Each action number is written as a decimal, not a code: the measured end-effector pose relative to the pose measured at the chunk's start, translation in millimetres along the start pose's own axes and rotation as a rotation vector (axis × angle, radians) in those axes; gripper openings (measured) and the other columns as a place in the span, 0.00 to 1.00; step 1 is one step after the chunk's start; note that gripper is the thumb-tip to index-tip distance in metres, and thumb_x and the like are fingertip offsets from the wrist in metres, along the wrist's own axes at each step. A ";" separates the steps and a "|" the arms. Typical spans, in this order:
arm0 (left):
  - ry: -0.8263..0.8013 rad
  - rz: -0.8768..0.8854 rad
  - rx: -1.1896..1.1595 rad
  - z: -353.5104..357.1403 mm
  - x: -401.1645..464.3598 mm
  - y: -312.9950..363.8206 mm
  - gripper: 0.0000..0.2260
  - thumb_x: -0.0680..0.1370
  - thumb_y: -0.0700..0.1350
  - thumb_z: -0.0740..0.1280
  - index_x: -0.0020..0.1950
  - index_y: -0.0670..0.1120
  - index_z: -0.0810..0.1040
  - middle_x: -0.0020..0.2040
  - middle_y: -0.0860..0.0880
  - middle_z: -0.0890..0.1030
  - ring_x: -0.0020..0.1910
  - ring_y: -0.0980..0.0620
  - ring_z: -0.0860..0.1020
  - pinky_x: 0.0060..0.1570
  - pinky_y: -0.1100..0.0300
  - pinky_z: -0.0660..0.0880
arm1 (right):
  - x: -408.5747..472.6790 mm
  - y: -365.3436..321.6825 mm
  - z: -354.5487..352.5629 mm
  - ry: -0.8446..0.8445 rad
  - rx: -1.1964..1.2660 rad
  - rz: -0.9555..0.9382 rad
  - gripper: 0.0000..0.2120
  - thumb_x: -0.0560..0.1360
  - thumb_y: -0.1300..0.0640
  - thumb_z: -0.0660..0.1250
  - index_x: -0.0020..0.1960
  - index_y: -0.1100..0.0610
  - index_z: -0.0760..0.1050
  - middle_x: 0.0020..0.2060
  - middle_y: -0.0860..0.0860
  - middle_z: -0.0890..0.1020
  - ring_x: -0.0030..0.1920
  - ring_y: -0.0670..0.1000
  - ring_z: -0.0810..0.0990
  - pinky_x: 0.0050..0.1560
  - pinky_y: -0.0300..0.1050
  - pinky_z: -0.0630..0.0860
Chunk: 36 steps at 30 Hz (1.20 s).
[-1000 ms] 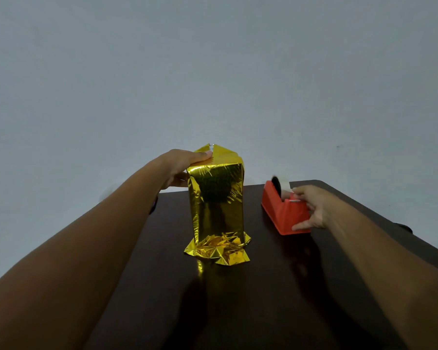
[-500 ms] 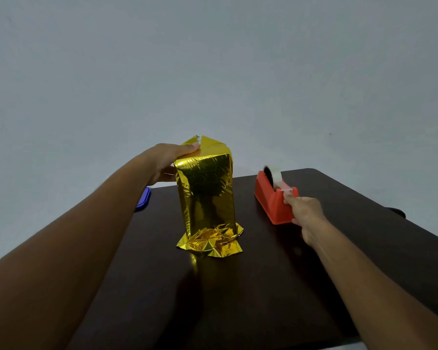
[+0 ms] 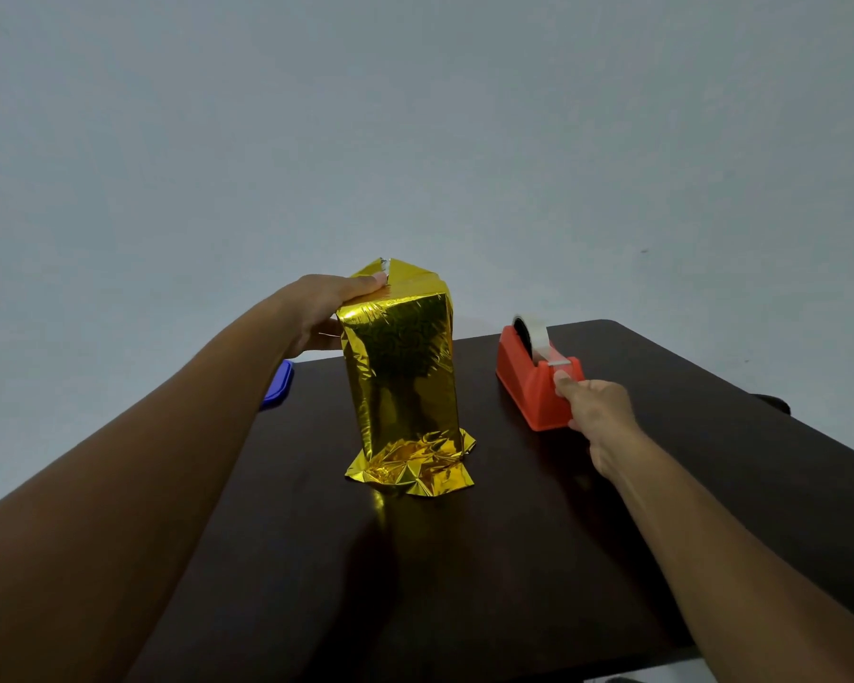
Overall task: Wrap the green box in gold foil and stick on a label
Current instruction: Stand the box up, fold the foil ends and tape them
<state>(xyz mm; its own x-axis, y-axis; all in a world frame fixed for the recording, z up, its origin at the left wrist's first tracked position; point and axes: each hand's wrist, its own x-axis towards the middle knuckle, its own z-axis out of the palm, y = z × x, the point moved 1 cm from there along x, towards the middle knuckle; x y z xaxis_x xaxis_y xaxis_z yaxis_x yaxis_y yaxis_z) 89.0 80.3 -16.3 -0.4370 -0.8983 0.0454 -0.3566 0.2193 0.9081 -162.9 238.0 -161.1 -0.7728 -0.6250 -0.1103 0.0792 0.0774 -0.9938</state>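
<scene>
The tall upright box wrapped in shiny gold foil [image 3: 399, 372] stands mid-worktop, w/ loose foil crumpled out round its base and folded flaps peaked at the top. The left hand [image 3: 322, 308] sits at the box's top-left edge, fingers [image 3: 366, 283] laid fairly straight and together over the top fold, pressing it flat; thumb is hidden behind the box.

Right of the box, apart from it, is an orange-red plastic tape dispenser w/ a clear tape roll [image 3: 536, 374]. The right hand [image 3: 595, 411] is at the dispenser's near end, by the cutter; fingertips seem to pinch the tape end, but can't tell for sure, as the hand's back hides them.

Step in hand looks like pulling tape to fix the top fold. To do it well: keep left-hand pressure on the flap so foil doesn't spring open, pull a short strip, tear down across the blade.

Left of the box, behind the left forearm, a blue flat thing [image 3: 279, 384] peeks out on the dark brown worktop [image 3: 514, 559].
</scene>
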 end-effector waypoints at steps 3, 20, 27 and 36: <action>0.001 -0.003 -0.001 -0.7 -0.2 -0.4 0.26 0.74 0.62 0.72 0.61 0.42 0.79 0.45 0.45 0.84 0.41 0.50 0.82 0.40 0.59 0.78 | 0.4 -1.0 1.0 -0.005 -0.004 -0.019 0.11 0.81 0.50 0.67 0.42 0.53 0.73 0.49 0.49 0.75 0.55 0.54 0.74 0.66 0.56 0.73; 0.045 0.004 -0.012 0.3 -5.3 0.4 0.27 0.72 0.63 0.75 0.58 0.43 0.81 0.51 0.43 0.84 0.45 0.48 0.83 0.42 0.57 0.82 | -33.1 -82.2 37.6 -0.078 -0.093 -0.789 0.06 0.82 0.57 0.64 0.49 0.52 0.79 0.43 0.47 0.82 0.44 0.46 0.81 0.48 0.44 0.78; 0.079 0.031 -0.019 -1.3 -4.2 -4.3 0.26 0.71 0.64 0.75 0.57 0.43 0.82 0.54 0.43 0.85 0.52 0.47 0.83 0.54 0.52 0.80 | -51.4 -201.1 72.1 -0.799 -0.620 -0.777 0.21 0.81 0.62 0.67 0.73 0.52 0.71 0.42 0.53 0.84 0.28 0.46 0.75 0.31 0.39 0.68; 0.063 0.042 -0.031 -0.6 -6.7 0.9 0.25 0.73 0.62 0.74 0.60 0.44 0.80 0.55 0.46 0.82 0.51 0.49 0.81 0.48 0.57 0.79 | -53.2 -244.4 110.3 -0.952 -1.156 -0.501 0.41 0.77 0.50 0.72 0.82 0.44 0.52 0.35 0.52 0.82 0.27 0.46 0.72 0.31 0.41 0.63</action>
<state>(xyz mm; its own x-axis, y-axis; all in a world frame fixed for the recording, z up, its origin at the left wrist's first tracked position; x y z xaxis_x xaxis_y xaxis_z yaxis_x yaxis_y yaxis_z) 92.2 86.2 -15.6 -0.3977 -0.9110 0.1088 -0.3127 0.2461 0.9174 -71.7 166.7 86.6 0.1263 -0.9727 -0.1947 -0.9002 -0.0299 -0.4345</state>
